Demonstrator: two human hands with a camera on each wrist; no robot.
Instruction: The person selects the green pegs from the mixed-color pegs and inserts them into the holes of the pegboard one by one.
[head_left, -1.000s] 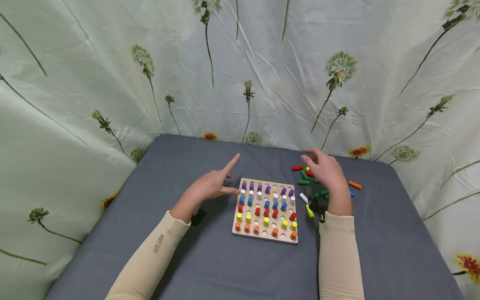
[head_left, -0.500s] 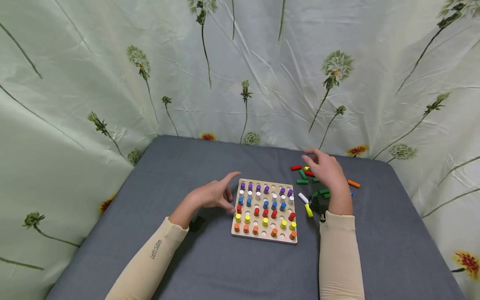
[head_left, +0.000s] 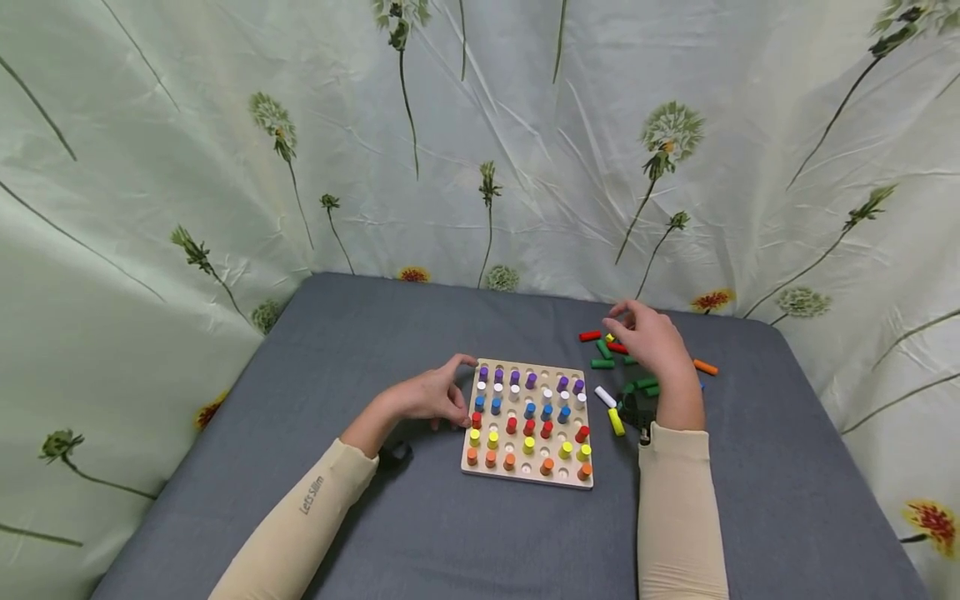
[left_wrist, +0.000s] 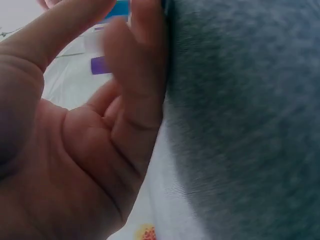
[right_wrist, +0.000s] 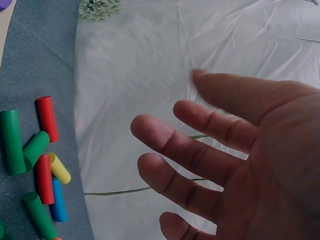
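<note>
A square wooden pegboard (head_left: 537,477) lies mid-table, with rows of purple, white, blue, red, yellow and orange pegs standing in it and some holes bare. My left hand (head_left: 429,395) is at the board's left side, index fingertip by the far left corner and thumb close to the red peg (head_left: 476,420) of the left column. In the left wrist view a purple peg (left_wrist: 101,65) shows past the fingers. My right hand (head_left: 651,337) hovers over loose pegs, fingers loosely bent and holding nothing; the right wrist view shows the fingers (right_wrist: 187,150) spread apart.
Right of the board lie loose pegs: a white one (head_left: 604,397), a yellow one (head_left: 616,421), an orange one (head_left: 705,367), a red one (head_left: 590,336) and several green. A flower-print curtain (head_left: 450,167) hangs behind the grey-covered table (head_left: 390,325).
My left hand has lowered toward the board's left edge, its index finger coming down from pointing away to the far corner. The right hand stays over the loose pegs, almost still.
</note>
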